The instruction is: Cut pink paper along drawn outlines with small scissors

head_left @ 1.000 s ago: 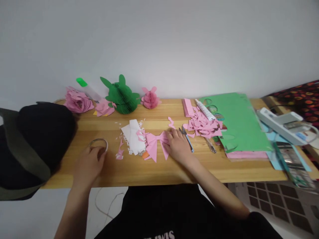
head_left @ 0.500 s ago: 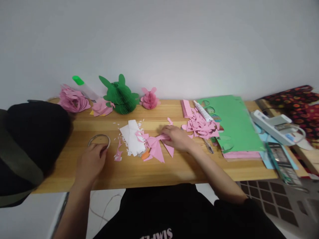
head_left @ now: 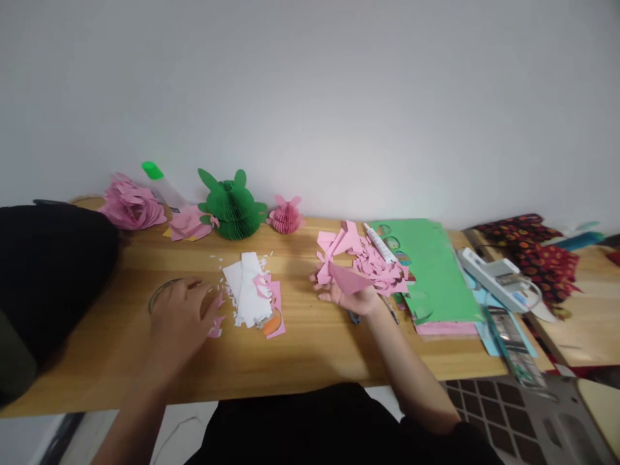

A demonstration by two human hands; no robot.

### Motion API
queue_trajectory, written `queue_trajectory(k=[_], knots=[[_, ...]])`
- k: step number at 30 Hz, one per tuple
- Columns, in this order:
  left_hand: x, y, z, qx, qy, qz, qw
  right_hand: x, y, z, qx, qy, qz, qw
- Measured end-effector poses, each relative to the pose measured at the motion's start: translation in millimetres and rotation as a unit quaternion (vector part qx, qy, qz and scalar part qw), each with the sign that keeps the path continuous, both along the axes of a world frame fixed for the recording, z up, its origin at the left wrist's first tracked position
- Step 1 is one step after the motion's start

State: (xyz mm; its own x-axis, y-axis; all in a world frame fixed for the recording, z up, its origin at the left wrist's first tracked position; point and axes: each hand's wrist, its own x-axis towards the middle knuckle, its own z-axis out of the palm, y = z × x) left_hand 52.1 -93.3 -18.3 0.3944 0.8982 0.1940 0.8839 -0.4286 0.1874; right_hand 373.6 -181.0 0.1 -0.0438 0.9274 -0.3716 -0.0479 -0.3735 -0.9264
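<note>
Wooden tabletop [head_left: 310, 361] | grey-white wall [head_left: 339, 103] | right hand [head_left: 357, 301] grasps pink bow [head_left: 347, 279] | left hand [head_left: 181, 316] loosely spread

Count, tabletop. Hands: 2, one left hand [head_left: 181, 316], one right hand [head_left: 356, 302]. Pink paper bow [head_left: 347, 279]: 1. Pleated figures: 2, namely 1 green figure [head_left: 234, 213], 1 pink figure [head_left: 285, 217]. White tube [head_left: 380, 243]: 1. Green-capped bottle [head_left: 159, 181]: 1. Power strip [head_left: 484, 274]: 1. Pink scraps [head_left: 380, 268]: many (overlapping, no reliable tally).
</note>
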Motion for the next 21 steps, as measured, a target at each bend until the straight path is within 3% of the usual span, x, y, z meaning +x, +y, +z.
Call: queue_trajectory(k=[4,6,7,10,11,12,15,18,21], knots=[[12,-9,4.6,-0.064,-0.153,0.007,0.986,-13,5,7.7,0.051,0.017,0.005,0.999],[24,-17,10.6,-0.18,-0.29,0.01,0.94,-30,13,14.7,0.091,-0.035,0.012,0.995],[30,-20,14.4,-0.258,-0.367,0.009,0.894,-41,17,18.6,0.118,-0.075,0.019,0.99],[39,-22,26.9,-0.464,-0.549,0.013,0.695,-77,32,28.5,0.202,-0.219,0.059,0.953],[38,-21,30.6,-0.5,-0.579,0.023,0.644,-89,37,30.3,0.22,-0.253,0.075,0.939],[35,-20,33.6,-0.519,-0.595,0.037,0.612,-99,42,31.1,0.228,-0.269,0.089,0.932],[17,-14,37.4,-0.526,-0.605,0.08,0.593,-121,56,26.9,0.185,-0.215,0.095,0.954],[-3,-4,36.9,-0.529,-0.587,0.104,0.604,-137,72,15.2,0.099,-0.121,0.06,0.986],[-20,17,40.4,-0.52,-0.573,0.108,0.624,-157,95,2.7,0.068,-0.107,0.055,0.99]])
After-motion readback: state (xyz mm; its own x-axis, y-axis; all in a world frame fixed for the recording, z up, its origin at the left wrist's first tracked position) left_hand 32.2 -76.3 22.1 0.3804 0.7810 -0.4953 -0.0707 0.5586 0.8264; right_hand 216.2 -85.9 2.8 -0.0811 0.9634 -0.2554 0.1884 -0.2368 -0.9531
